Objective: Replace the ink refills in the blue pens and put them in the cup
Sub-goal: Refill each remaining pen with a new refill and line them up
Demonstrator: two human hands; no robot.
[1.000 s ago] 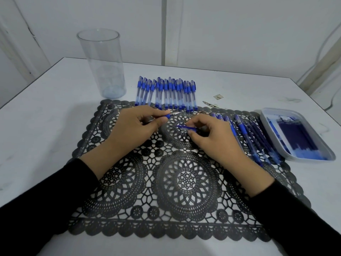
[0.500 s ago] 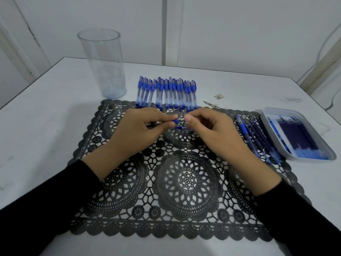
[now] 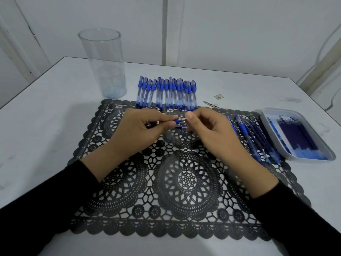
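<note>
Over the far middle of the mat [image 3: 184, 182], with the cup [image 3: 103, 61] standing off its far left corner, both hands have closed together since a second ago. The left hand [image 3: 145, 130] grips the barrel of a pen [image 3: 176, 121] and the right hand [image 3: 208, 132] pinches at its front end. The pen lies level, long axis left to right, blue grip pointing at the right hand. It looks like reassembly: next, seat the tip square and twist it tight.

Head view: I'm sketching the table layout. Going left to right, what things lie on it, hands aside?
Clear cup → row of capped blue pens → loose blue pens → tray of refills.
</note>
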